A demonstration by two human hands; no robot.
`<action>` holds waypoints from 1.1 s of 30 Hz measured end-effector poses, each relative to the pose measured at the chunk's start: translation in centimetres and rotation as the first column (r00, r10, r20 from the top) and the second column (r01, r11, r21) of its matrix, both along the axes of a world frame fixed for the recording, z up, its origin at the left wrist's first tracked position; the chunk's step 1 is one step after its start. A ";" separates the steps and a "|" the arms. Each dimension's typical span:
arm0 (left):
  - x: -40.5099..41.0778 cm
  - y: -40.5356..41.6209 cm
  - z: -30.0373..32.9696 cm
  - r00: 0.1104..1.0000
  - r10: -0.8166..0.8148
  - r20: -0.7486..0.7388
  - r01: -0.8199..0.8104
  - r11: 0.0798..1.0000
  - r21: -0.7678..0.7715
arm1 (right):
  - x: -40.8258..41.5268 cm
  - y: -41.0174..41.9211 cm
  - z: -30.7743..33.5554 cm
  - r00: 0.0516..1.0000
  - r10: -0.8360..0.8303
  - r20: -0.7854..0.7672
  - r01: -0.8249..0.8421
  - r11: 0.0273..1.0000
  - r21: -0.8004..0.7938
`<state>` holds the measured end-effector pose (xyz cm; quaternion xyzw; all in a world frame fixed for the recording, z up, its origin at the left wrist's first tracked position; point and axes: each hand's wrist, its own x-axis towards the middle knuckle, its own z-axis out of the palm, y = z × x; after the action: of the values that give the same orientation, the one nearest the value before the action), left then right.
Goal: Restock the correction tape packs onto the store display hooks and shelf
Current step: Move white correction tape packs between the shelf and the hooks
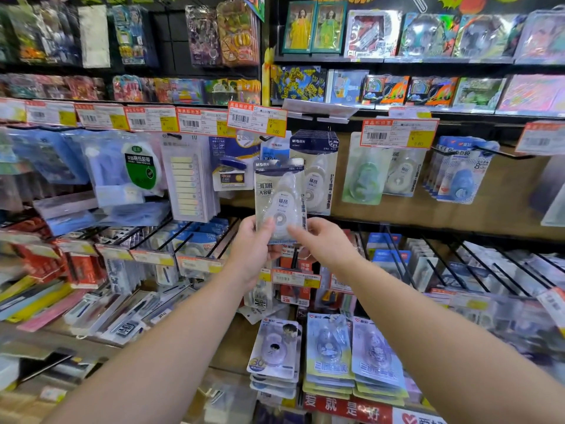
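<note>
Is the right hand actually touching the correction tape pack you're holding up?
Touching. The head view shows the right hand with its thumb lying on the lower right edge of the correction tape pack, while the left hand grips the lower left.

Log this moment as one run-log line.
both hands grip correction tape pack | left hand | right hand | matching packs behind | not yet hooked

I'm holding one correction tape pack [279, 198] upright, front facing me: clear blister over a white dispenser, grey card, dark header strip. It's sitting just in front of the matching packs [316, 172] hanging on a hook, overlapping their left edge. More packs [328, 347] are lying in flat stacks on the lower shelf, pale purple and blue-green cards.
</note>
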<state>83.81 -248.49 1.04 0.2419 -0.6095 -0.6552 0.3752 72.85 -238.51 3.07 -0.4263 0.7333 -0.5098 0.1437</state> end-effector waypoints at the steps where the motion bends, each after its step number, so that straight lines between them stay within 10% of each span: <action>1: -0.2 0.2 0.1 1.000 -0.009 -0.007 0.009 1.000 -0.006 | 0.1 0.2 0.0 1.000 0.024 -0.010 -0.024 1.000 0.005; 13: -1.0 0.8 2.6 0.980 0.075 0.185 0.008 0.912 -0.411 | -1.4 1.0 0.3 0.999 -0.046 -0.016 0.043 0.988 -0.148; 33: -3.5 -0.3 2.2 0.930 0.185 0.316 0.041 0.805 -0.592 | -3.4 0.0 0.3 0.990 -0.128 -0.056 0.123 0.989 -0.080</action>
<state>80.33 -248.74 3.24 0.2524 -0.8303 -0.3633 0.3390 69.48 -238.48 3.38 -0.3999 0.7427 -0.5321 0.0725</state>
